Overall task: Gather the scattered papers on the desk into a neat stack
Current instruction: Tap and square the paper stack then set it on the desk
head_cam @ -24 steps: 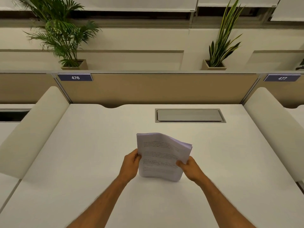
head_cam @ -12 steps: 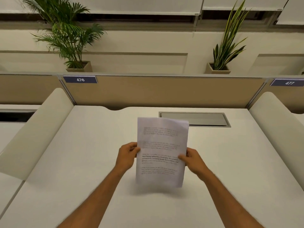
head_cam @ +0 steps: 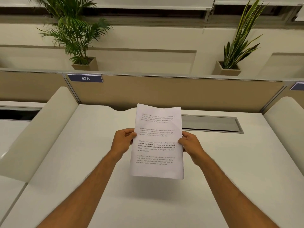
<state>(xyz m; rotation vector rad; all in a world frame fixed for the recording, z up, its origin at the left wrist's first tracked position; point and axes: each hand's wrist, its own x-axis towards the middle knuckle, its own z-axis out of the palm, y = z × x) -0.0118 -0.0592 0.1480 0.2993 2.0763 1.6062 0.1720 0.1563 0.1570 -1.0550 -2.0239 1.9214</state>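
A stack of white printed papers [head_cam: 158, 145] is held upright above the white desk [head_cam: 82, 162], text facing me. My left hand [head_cam: 122, 140] grips its left edge at mid-height. My right hand [head_cam: 190, 143] grips the right edge at about the same height. The sheets look aligned; the top edge bows slightly. The lower edge hangs clear of the desk, with a soft shadow beneath. I see no other loose papers on the desk.
A grey cable hatch [head_cam: 212, 124] is set into the desk behind the papers. Cream padded dividers stand at the left [head_cam: 37, 134] and right [head_cam: 286, 125]. A tan back panel [head_cam: 164, 91] carries a "476" label [head_cam: 85, 78]. Two potted plants stand beyond.
The papers went from bent and low over the desk to lifted, straightened and upright. Both hands rose with them while still holding the side edges.
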